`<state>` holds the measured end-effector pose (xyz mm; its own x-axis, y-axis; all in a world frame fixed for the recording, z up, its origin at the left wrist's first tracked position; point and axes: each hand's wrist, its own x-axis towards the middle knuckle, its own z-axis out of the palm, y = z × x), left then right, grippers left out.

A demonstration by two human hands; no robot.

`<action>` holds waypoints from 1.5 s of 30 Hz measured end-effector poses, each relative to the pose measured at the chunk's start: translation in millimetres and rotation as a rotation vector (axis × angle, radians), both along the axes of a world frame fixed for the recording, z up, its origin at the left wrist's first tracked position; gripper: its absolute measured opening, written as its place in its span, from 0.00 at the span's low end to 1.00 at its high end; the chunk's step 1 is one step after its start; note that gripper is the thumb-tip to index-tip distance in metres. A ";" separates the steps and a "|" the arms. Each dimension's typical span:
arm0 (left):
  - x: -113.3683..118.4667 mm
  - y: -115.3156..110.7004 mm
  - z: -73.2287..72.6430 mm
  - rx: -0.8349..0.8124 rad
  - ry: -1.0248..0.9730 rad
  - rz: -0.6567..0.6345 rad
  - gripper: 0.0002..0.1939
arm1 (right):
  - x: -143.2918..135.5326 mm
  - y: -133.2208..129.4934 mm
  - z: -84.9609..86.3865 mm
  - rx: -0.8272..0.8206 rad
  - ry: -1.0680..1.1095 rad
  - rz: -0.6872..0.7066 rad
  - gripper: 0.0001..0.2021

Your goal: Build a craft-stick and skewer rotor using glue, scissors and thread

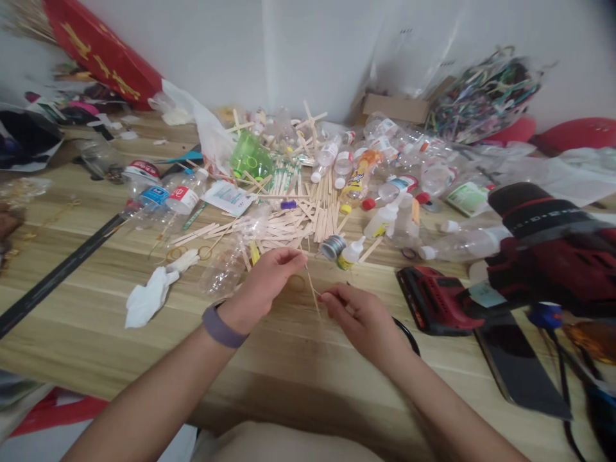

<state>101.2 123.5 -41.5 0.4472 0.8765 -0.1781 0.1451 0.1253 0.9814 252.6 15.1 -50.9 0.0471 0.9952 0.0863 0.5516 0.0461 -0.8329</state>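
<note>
Above the front of the table, my left hand (269, 280) pinches the upper end of a thin wooden stick (312, 282) between thumb and fingers. The stick hangs down at a slight slant, its lower end free. From the right, my right hand (360, 314) is closed, with its fingertips pinching a thin strand at the stick's lower part. Whether that strand is a rubber band or a second stick is too small to tell. A spool of wire (333, 247) and a small glue bottle (351, 253) stand just beyond my hands.
Behind lie a heap of craft sticks (289, 228) and many plastic bottles (437, 173). A red cordless drill (543, 250) and a black phone (522, 366) lie at right. Crumpled tissue (153, 295) and a long black bar (62, 276) are at left.
</note>
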 end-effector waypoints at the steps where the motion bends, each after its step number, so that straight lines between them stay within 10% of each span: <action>1: 1.6 0.0 1.8 0.026 -0.015 0.037 0.11 | 1.0 -2.0 1.4 0.025 -0.034 -0.005 0.14; 12: -7.8 19.4 17.4 0.134 -0.175 0.442 0.14 | 16.4 -16.2 -10.2 0.251 -0.344 0.129 0.09; 26: -10.4 10.8 5.0 -0.072 -0.153 0.355 0.13 | 49.3 -19.0 -6.4 0.327 -0.302 -0.243 0.07; 32: -2.1 9.0 2.1 -0.025 -0.205 0.471 0.14 | 43.9 -27.5 0.1 0.431 -0.185 0.136 0.05; 38: -0.1 4.9 4.5 -0.102 -0.261 0.413 0.18 | 44.8 -28.6 0.0 0.175 -0.297 0.431 0.05; 45: 14.3 -33.7 -2.6 -0.213 -0.241 0.210 0.18 | 52.4 -16.5 10.8 0.077 -0.182 -0.106 0.14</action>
